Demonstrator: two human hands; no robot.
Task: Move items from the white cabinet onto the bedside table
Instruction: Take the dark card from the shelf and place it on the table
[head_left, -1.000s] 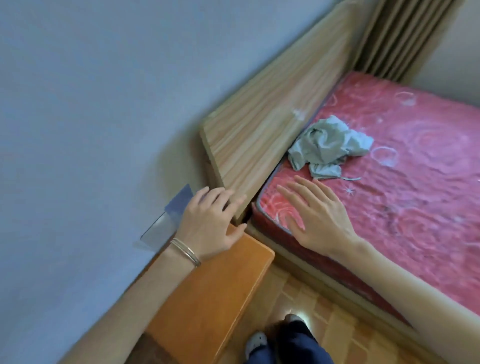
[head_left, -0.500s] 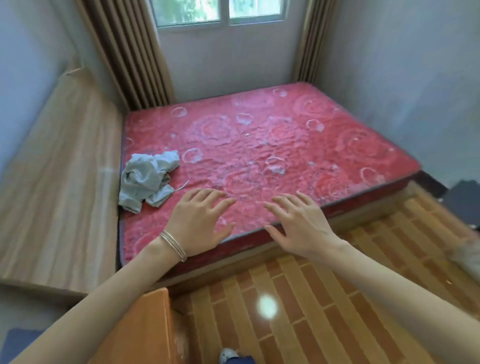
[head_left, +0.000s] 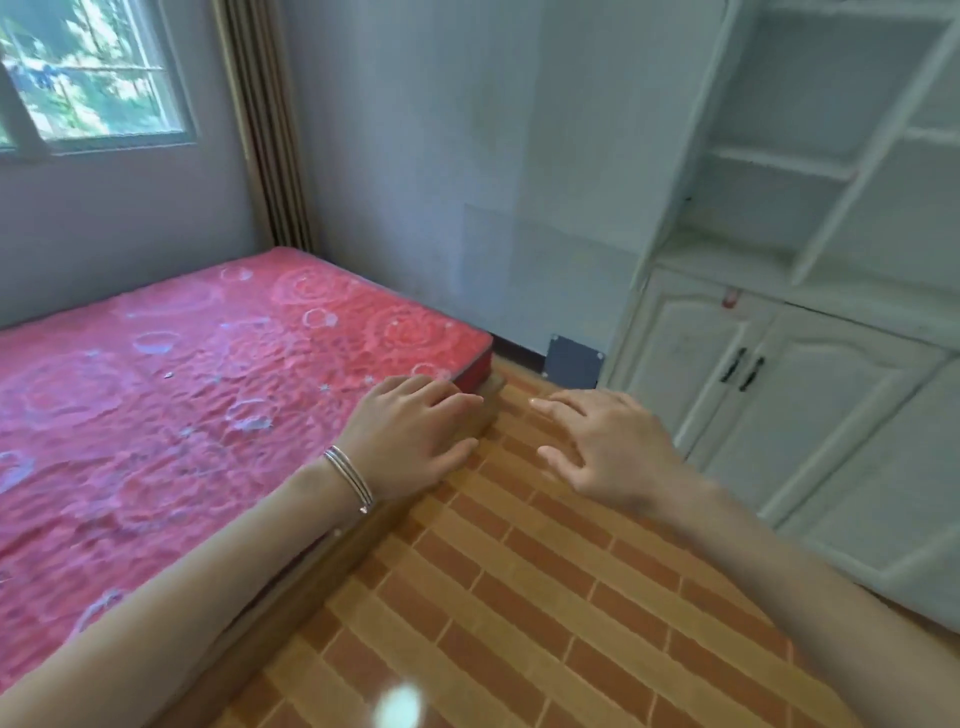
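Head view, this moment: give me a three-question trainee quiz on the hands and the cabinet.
1. True or false: the doors of the white cabinet are shut.
2. What does the left hand hold? A) a cloth B) nothing C) a handle
3. Which wrist wears the bracelet?

Key: 1 true: both lower doors with dark handles are closed. 2 B: its fingers are spread and bare. 3 the left; the right hand is also empty, over the floor beside the bed.
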